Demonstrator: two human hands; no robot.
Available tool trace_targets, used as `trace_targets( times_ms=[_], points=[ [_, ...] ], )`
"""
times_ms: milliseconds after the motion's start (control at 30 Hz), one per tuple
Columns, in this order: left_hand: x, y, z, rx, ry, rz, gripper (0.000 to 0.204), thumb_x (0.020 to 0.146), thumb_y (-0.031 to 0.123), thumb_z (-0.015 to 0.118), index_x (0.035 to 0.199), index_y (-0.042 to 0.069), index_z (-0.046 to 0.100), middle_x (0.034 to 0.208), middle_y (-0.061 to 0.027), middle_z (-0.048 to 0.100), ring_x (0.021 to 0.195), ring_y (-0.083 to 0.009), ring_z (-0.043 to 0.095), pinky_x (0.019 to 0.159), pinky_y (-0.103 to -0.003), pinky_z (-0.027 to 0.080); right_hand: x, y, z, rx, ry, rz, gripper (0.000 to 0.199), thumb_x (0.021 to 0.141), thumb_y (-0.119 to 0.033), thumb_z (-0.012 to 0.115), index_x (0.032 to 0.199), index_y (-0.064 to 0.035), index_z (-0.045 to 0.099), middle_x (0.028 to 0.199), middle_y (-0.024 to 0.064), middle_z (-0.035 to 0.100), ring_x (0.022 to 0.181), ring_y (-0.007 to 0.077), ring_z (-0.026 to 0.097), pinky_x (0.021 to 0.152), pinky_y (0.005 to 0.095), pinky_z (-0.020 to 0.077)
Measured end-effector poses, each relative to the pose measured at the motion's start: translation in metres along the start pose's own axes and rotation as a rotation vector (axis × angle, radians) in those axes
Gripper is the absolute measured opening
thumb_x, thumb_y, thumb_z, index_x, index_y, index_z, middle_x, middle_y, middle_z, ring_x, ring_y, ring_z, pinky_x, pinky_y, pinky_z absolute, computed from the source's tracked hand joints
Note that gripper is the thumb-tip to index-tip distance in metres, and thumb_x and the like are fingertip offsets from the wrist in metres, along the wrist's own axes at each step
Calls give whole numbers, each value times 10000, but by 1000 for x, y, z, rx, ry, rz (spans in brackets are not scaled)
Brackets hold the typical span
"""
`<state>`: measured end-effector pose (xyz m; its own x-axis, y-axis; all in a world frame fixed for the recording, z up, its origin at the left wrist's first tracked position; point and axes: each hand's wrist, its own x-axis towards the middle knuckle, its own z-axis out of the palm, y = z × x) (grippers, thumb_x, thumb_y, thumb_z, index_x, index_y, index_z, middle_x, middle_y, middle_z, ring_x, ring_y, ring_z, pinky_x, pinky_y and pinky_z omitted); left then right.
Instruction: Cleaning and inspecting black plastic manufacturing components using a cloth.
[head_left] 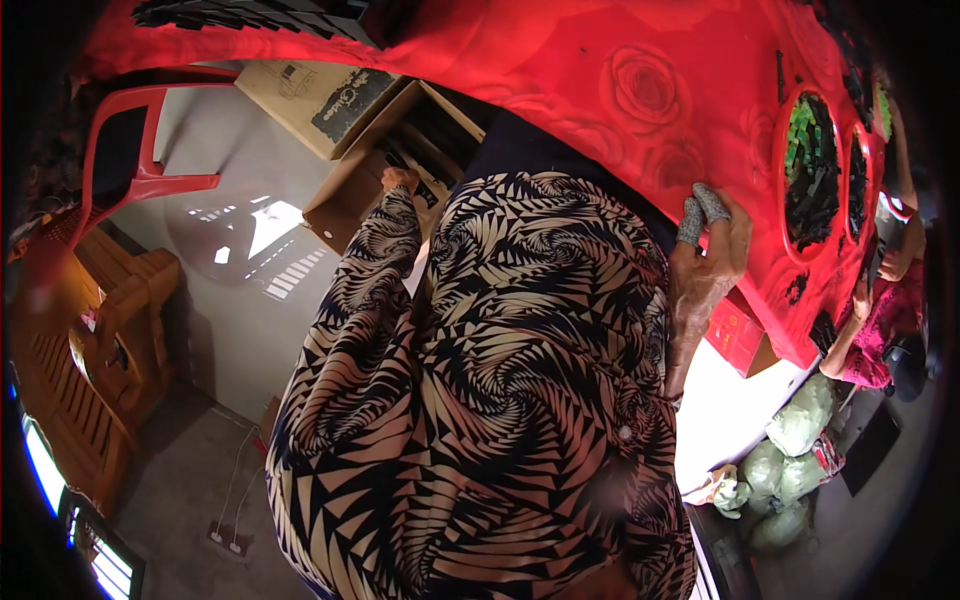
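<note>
My left hand reaches down into an open cardboard box on the floor beside the table. Its fingers are curled in next to long black pieces inside the box; what they grip is too small to make out. My right hand rests at the edge of the red rose-patterned tablecloth, holding nothing. Grey covers sit on two of its fingers, which are slightly apart.
Two red-rimmed baskets at the right hold black and green pieces. A stack of black pieces lies at the far left. Another person's hand works at the right. A red chair, wooden furniture and filled plastic bags stand around.
</note>
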<state>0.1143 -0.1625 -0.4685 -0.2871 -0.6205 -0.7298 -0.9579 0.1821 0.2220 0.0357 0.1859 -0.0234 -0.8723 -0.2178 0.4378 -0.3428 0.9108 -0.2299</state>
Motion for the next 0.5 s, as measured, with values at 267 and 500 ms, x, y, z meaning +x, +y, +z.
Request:
trace_targets(
  times_ms=[267,500],
  points=[
    [105,-97,6,-275,-147,302,231,785,208,689,877,15,602,773,-113,611,670,-277,608,524,-370,468,2,-11,8,93,-4,-29,199,755,27,696,954,14,693,1022,150,640,905,322,607,784,409,503],
    [4,-20,7,-963,-507,13,81,856,83,546,804,48,598,705,-84,573,557,-197,535,424,-356,379,2,-8,4,24,-20,-39,182,774,13,693,956,9,692,1015,149,640,893,318,611,782,404,507]
  ],
)
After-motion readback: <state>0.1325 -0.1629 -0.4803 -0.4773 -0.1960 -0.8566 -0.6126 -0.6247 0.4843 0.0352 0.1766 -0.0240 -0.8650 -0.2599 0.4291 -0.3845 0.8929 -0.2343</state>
